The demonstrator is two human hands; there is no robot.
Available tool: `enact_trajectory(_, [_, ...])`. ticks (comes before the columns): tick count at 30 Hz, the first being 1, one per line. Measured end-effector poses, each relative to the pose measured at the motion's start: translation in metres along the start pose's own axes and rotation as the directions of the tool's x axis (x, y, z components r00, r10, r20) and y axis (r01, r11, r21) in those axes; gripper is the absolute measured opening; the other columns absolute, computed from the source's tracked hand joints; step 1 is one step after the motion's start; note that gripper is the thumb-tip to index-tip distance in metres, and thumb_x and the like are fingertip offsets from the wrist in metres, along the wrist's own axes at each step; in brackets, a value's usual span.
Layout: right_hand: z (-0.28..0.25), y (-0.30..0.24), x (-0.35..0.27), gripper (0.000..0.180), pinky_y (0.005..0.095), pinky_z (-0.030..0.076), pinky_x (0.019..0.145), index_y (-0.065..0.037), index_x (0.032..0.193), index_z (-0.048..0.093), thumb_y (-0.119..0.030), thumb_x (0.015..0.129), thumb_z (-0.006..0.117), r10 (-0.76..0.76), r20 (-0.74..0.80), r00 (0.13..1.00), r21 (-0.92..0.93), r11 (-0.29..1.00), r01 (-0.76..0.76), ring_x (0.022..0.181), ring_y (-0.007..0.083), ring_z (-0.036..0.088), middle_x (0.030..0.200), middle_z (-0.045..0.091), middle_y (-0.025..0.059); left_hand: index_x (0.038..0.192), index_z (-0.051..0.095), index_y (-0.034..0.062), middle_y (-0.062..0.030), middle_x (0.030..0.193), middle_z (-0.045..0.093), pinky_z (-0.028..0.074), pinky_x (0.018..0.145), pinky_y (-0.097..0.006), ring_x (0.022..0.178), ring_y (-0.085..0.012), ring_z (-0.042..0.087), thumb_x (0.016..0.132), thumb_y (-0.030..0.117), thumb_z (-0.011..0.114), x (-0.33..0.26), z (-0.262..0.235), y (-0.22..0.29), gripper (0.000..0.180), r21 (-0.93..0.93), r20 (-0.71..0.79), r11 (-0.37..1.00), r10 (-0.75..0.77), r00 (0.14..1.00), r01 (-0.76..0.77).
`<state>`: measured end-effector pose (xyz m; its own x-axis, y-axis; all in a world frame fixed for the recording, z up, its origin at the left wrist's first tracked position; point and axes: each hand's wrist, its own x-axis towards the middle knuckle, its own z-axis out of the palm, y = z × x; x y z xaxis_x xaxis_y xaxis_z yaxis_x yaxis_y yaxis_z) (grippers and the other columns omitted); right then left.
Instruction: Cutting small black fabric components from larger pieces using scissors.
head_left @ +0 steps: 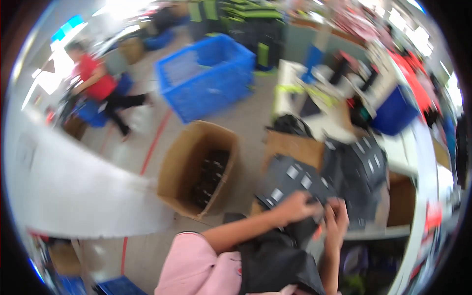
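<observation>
**We look down into a crowded workroom**

We see a grey floor [255, 113] running through the scene, marked with a red line [156, 142]. A broad white surface [88, 191] curves along the left. On the right stands a white counter [398, 147], loaded with mixed goods.

Beyond, near the top centre, we find a large blue bin [211, 93]. Nearer to us, an open cardboard box [189, 147] sits on the floor with dark items [212, 172] inside. At upper left, a person in a red top [93, 78] is caught mid-stride, well apart from the hands.

Dark grey pieces [361, 172] with white patches lie at the near end of the counter, just beyond the hands. A black cloth [280, 265] lies low in the view, in front of the wearer's pink clothing [184, 263], and reaches up toward the hands.

Smallest, we come to the hands, close together over the cloth's upper part. The left hand [297, 207] has its fingers curled together, pinching a bit of the black cloth. The right hand [337, 216] is bent just beside it; blur keeps us from telling whether its fingers grip anything.
</observation>
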<state>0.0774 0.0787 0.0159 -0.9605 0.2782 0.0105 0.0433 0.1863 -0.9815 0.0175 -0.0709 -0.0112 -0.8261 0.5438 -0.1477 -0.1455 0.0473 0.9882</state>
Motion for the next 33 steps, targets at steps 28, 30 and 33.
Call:
enact_trajectory(28, [-0.021, 0.031, -0.036, 0.026, 0.0299, 0.046, 0.05, -0.006, 0.095, 0.064, -0.003, 0.069, 0.072, -0.411, -0.169, 0.896, -0.467, 0.833, 0.295, 0.058, 0.0213, 0.056, 0.078, 0.056, 0.0079, 0.084, 0.057, 0.0031, 0.0026, 0.077, 0.055, 0.041, 0.064, -0.023, 0.071, -0.006, 0.048, 0.089, 0.022, 0.061, 0.011, 0.005, 0.012, 0.02, -0.177, 0.137, 0.927, -0.31, 0.941, 0.332])
enact_trajectory(30, [-0.019, 0.035, -0.034, 0.026, 0.0293, 0.046, 0.05, -0.006, 0.095, 0.064, -0.002, 0.07, 0.071, -0.405, -0.165, 0.899, -0.464, 0.837, 0.291, 0.058, 0.021, 0.057, 0.078, 0.056, 0.0079, 0.085, 0.058, 0.0027, 0.002, 0.078, 0.056, 0.041, 0.064, -0.023, 0.071, -0.0064, 0.049, 0.089, 0.022, 0.061, 0.012, 0.007, 0.014, 0.02, -0.172, 0.154, 0.926, -0.312, 0.937, 0.337])
enact_trajectory(33, [-0.022, 0.03, -0.042, 0.027, 0.0301, 0.045, 0.05, -0.006, 0.096, 0.064, -0.003, 0.07, 0.071, -0.372, -0.183, 0.91, -0.483, 0.84, 0.246, 0.059, 0.0217, 0.057, 0.077, 0.056, 0.0077, 0.089, 0.059, 0.0017, 0.0002, 0.08, 0.059, 0.043, 0.067, -0.024, 0.073, -0.0074, 0.052, 0.088, 0.023, 0.061, 0.013, 0.007, 0.012, 0.021, -0.201, 0.169, 0.903, -0.349, 0.922, 0.379])
